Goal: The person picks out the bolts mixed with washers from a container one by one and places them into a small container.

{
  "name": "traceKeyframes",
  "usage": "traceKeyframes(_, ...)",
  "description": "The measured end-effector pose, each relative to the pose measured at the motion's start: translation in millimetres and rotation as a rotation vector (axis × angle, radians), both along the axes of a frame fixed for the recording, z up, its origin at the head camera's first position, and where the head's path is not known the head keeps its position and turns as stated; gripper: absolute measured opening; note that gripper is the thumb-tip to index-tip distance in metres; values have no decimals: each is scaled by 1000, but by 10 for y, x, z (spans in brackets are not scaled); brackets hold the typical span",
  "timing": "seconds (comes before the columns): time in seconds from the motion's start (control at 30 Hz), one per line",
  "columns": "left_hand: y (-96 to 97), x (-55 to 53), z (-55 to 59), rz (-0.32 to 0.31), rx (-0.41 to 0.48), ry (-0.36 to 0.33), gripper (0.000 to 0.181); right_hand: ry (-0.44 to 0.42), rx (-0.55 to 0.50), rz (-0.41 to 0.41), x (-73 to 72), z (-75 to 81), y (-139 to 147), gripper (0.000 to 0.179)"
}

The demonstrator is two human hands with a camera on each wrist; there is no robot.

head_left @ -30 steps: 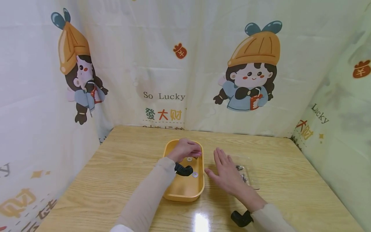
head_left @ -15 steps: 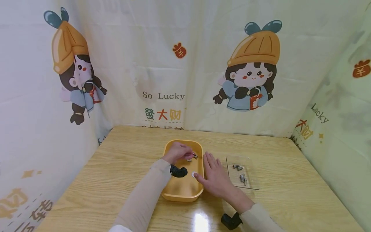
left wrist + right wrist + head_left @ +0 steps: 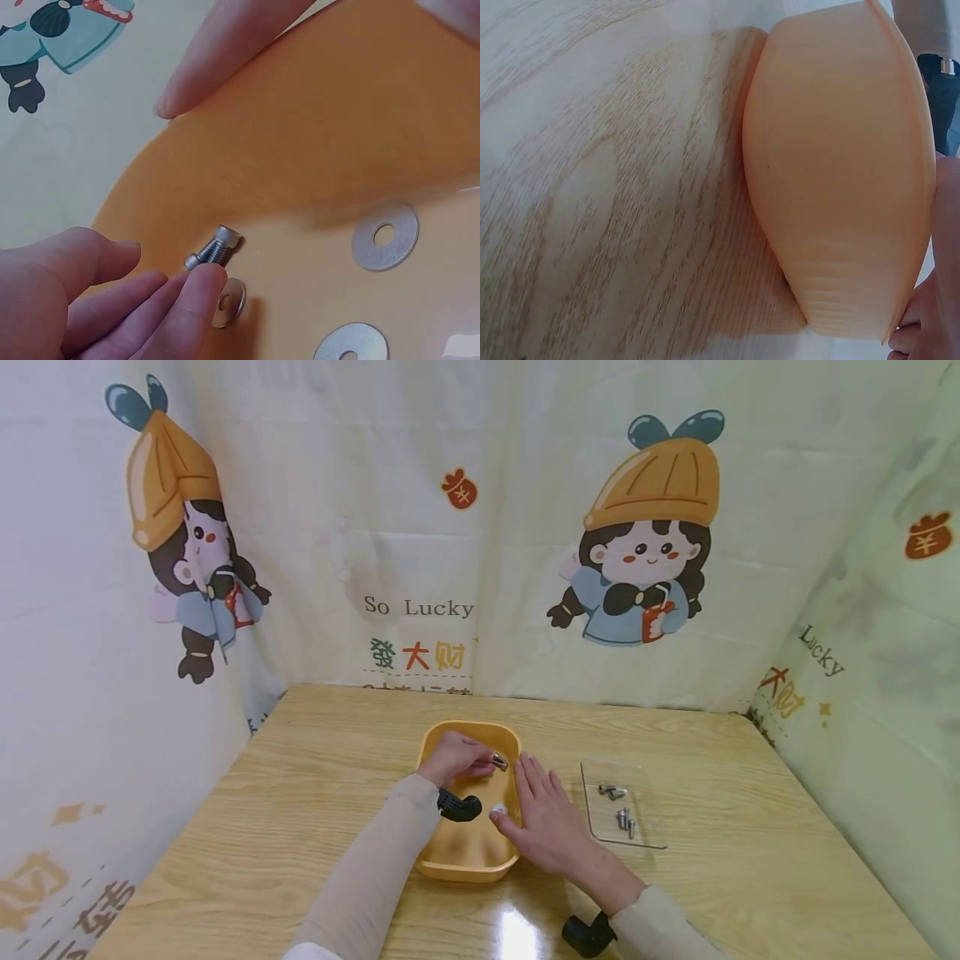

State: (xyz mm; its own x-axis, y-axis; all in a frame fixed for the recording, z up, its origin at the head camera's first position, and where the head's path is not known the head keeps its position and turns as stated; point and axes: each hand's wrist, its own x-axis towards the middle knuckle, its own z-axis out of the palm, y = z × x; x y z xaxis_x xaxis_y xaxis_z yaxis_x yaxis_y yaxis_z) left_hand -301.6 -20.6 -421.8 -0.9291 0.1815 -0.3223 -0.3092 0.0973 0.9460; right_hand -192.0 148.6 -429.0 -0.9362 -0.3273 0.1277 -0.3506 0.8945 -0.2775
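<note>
A yellow-orange plastic bin [image 3: 468,870] stands on the table. My left hand [image 3: 459,757] reaches into its far part. In the left wrist view its thumb is apart from the fingers, and nothing is pinched between them. Socket-head screws [image 3: 217,246] lie on the bin floor just past the fingertips. A metal washer [image 3: 233,303] stands tilted right at one fingertip, and another flat washer [image 3: 385,237] lies farther right. My right hand [image 3: 551,827] lies along the bin's right rim with straight fingers, its thumb reaching over the inside.
A clear plastic tray [image 3: 600,818] with several screws [image 3: 625,820] sits on the wooden table [image 3: 757,827] right of my right hand. Printed curtains [image 3: 517,560] hang behind the table and along both sides. Black wrist cameras [image 3: 460,807] are worn on both wrists.
My left hand has drawn back leftward from the bin's far right corner, and the screws there now show. My right hand has moved left from over the clear tray onto the bin's rim.
</note>
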Motion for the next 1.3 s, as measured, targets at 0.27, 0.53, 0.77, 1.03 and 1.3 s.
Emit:
traceKeyframes(0.27, 9, 2, -31, 8, -7, -25, 27, 17, 12, 4, 8, -9, 3, 81)
traceKeyframes(0.53, 83, -9, -54, 1, 30, -28, 26, 35, 15, 18, 7, -9, 3, 80)
traceKeyframes(0.77, 149, -13, -81, -23, 50, -17, 26, 38, 26, 15, 14, -17, 11, 79)
traceKeyframes(1.03, 171, 11, -93, -73, 86, -29, 21, 49, 39, 9, 11, -34, 7, 79)
traceKeyframes(1.3, 197, 28, -93, -54, 43, -29, 24, 53, 46, 11, 12, -30, 5, 80)
